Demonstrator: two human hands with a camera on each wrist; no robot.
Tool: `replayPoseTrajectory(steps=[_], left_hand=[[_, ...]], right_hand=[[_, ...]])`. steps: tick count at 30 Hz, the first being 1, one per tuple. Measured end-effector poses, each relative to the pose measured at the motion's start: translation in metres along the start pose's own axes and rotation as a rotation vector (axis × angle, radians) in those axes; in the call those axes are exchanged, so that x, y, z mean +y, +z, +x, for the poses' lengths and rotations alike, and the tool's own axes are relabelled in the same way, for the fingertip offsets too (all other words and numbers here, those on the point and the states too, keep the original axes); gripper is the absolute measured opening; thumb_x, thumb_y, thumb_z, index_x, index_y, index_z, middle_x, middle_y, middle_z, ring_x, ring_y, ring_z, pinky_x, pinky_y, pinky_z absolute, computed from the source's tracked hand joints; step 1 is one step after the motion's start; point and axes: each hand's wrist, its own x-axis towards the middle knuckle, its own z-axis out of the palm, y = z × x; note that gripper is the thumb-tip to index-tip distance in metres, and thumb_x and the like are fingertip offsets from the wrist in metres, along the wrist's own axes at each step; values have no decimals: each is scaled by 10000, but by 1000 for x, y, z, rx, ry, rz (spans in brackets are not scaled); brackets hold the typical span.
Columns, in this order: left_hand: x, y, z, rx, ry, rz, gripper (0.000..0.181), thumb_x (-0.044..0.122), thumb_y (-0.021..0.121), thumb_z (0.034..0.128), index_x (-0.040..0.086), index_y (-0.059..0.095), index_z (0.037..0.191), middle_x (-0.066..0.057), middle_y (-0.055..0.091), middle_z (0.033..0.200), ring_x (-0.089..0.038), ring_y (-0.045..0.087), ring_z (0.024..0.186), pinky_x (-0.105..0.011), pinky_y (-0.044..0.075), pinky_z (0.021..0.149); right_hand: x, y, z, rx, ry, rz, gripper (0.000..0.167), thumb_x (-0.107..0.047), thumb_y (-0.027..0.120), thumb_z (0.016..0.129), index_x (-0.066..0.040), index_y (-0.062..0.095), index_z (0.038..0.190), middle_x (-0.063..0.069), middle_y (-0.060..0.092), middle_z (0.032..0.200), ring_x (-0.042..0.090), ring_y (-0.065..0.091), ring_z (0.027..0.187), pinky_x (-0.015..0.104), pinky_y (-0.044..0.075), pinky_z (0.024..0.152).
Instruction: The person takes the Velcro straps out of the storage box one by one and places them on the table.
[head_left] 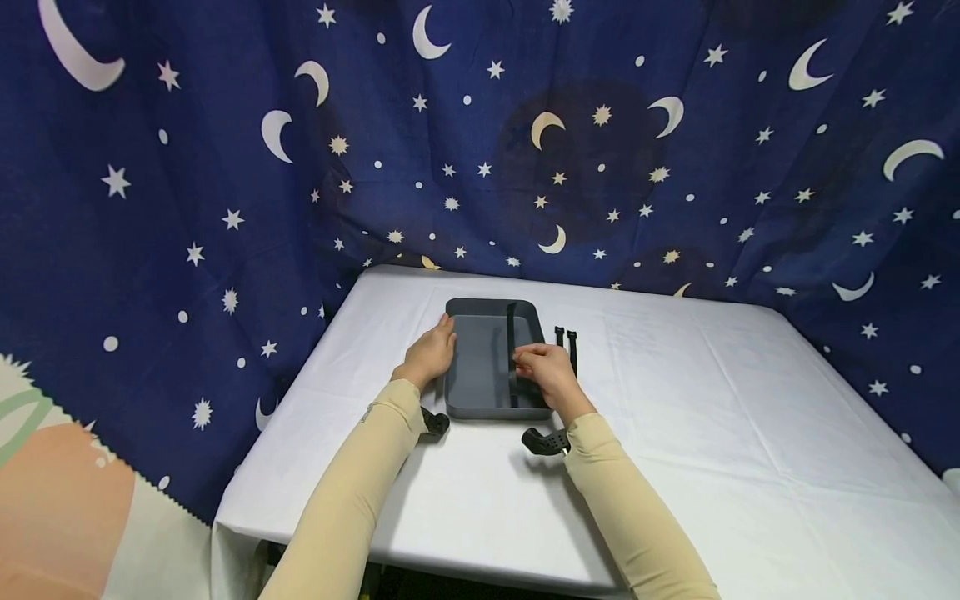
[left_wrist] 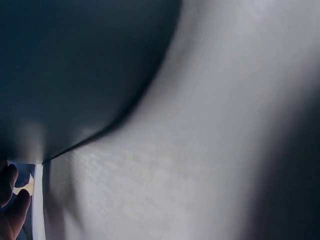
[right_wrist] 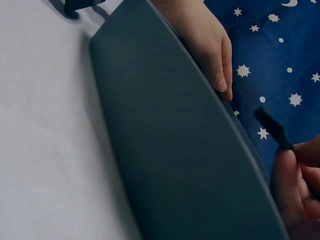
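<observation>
A grey rectangular tray (head_left: 480,367) with low walls lies on the table. My left hand (head_left: 433,350) rests along its left side, fingers fairly straight against the rim. In the right wrist view, that left hand (right_wrist: 207,45) shows beyond the tray's wall (right_wrist: 175,130). My right hand (head_left: 546,371) is over the right part of the tray and pinches a thin black strap (head_left: 512,329) between thumb and fingertips. One end of this strap (right_wrist: 270,125) sticks up past the fingertips in the right wrist view. Its lower stretch runs toward the tray's near edge.
Two more black straps (head_left: 573,346) with small buckle-like heads lie just right of the tray, partly behind my right hand. A white cloth covers the table (head_left: 712,417). Behind it hangs a blue curtain (head_left: 480,125) with moons and stars. Black wrist-worn devices (head_left: 545,442) sit below both wrists.
</observation>
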Motion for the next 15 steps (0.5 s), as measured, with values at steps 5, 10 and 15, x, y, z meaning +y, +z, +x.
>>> replayPoseTrajectory(steps=[5,10,15], left_hand=[[0,0,-1,-4,-2,-5,502,224,338,1106,19,314,1563,-128,225,1664,-261,254,1536,-413,267,1259],[0,0,-1,-8,-7,-5,505,231,342,1107,25,309,1566,-122,223,1667,-254,255,1535,-412,265,1260],[-1,0,1,-7,-9,-12,504,224,345,1104,27,312,1566,-117,221,1666,-253,254,1534,-416,261,1261]], right_hand=[[0,-2,-1,-2,7,4,293,15,582,955,146,629,1213,78,670,1002,35,625,709,164,585,701],[-1,-3,-3,-1,8,19,292,15,586,950,146,626,1208,66,660,994,34,629,701,156,586,685],[-3,-4,-4,5,13,33,290,13,586,951,137,624,1211,59,651,991,27,629,698,147,583,677]])
